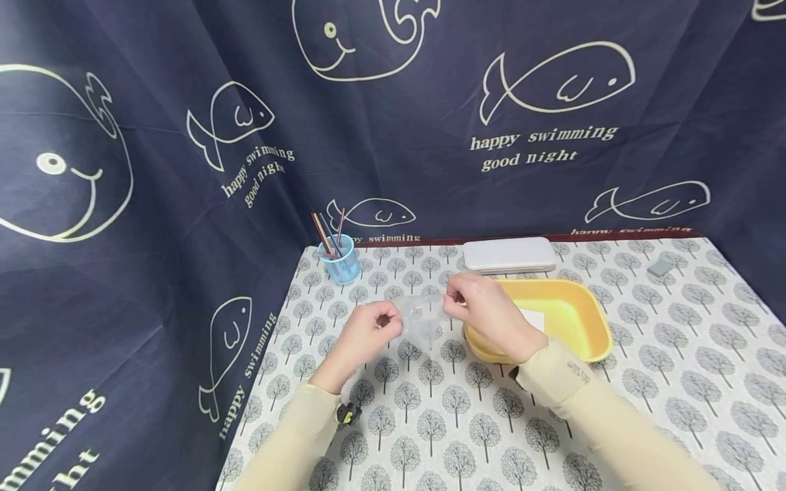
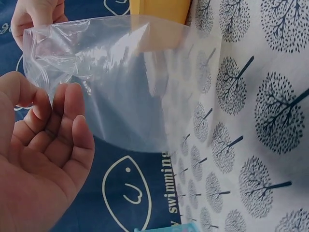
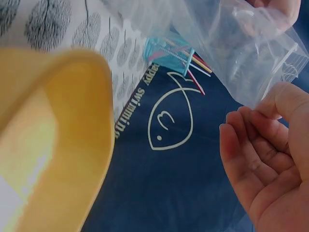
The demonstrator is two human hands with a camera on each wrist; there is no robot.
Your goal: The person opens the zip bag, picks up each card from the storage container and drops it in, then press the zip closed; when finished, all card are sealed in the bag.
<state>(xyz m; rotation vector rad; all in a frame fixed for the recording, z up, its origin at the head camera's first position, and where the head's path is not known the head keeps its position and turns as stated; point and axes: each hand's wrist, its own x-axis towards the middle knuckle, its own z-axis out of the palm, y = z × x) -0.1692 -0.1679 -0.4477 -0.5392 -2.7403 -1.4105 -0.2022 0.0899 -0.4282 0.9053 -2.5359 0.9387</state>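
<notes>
A clear plastic zip bag (image 1: 424,330) hangs between my two hands above the table. My left hand (image 1: 367,330) pinches one upper corner between thumb and index finger. At the opposite corner, my right hand (image 1: 488,310) pinches the bag's edge the same way. In the left wrist view the see-through bag (image 2: 130,82) spreads out from the fingertips, its zip strip running along the held edge. The cloth pattern shows through its film. The right wrist view has the bag (image 3: 231,58) stretched from the pinching thumb and finger toward the other hand.
Beneath my right forearm sits a yellow basin (image 1: 589,320) with a white piece (image 1: 533,319) inside. A white case (image 1: 510,255) lies behind it. A blue mesh cup (image 1: 341,264) of pencils stands at the back left, and a small grey block (image 1: 660,266) at the back right.
</notes>
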